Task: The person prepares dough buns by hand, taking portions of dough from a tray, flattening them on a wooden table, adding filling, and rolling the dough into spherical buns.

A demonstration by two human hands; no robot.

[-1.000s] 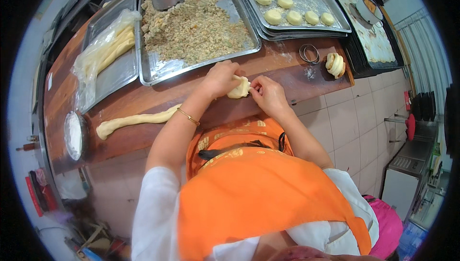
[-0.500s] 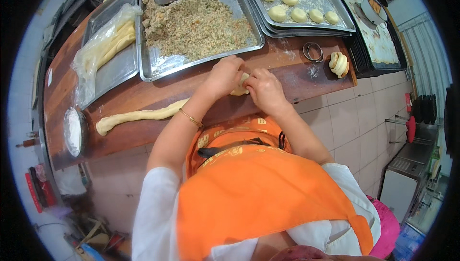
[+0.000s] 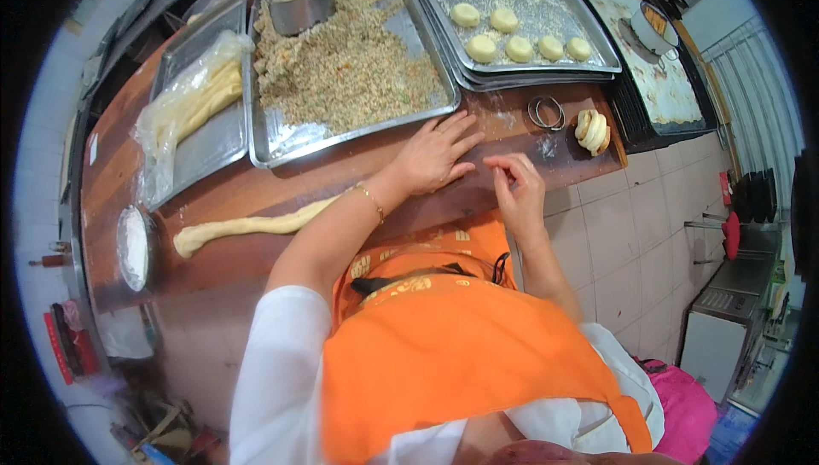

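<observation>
My left hand point(image 3: 435, 154) lies palm down on the wooden table point(image 3: 505, 145) with fingers spread, just below the filling tray; whatever is under the palm is hidden. My right hand point(image 3: 516, 183) is beside it, fingers curled toward the thumb; anything between them is too small to make out. A long pale dough rope point(image 3: 247, 228) lies left of my left forearm. A layered dough roll point(image 3: 593, 130) and metal rings point(image 3: 545, 112) sit at the table's right end.
A tray of crumbly filling point(image 3: 345, 81) holds a metal container point(image 3: 303, 6). Left are bagged dough point(image 3: 205, 94) and a bowl of white powder point(image 3: 134, 247). Right are stacked trays with several dough discs point(image 3: 503, 20) and dark-rimmed sheets point(image 3: 664, 94) bearing a cylindrical container point(image 3: 654, 28).
My left hand has flattened and moved right, fingers spreading over where the small dough piece was, now out of sight. My right hand has drawn away rightward and down.
</observation>
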